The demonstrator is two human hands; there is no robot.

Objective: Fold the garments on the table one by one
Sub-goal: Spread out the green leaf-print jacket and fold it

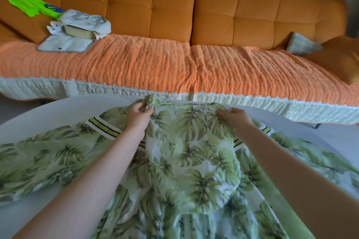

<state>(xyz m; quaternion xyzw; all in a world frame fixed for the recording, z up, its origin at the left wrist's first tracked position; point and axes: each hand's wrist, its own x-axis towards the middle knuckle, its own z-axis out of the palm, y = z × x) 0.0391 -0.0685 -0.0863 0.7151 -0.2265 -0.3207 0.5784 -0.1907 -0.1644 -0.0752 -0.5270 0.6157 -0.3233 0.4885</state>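
A green and white leaf-print garment [186,157] lies spread over the white table [58,114], with striped cuffs showing at the left and right. Its far edge is bunched near the table's back rim. My left hand [138,115] pinches that far edge on the left, fingers curled into the fabric. On the right, my right hand [236,115] grips the same edge. Both forearms reach across the garment from the near side.
An orange sofa [174,9] with a ribbed orange throw [155,68] stands just behind the table. Folded pale cloths [77,29] and a bright green item [25,3] lie on its left end. Cushions [303,43] sit at its right.
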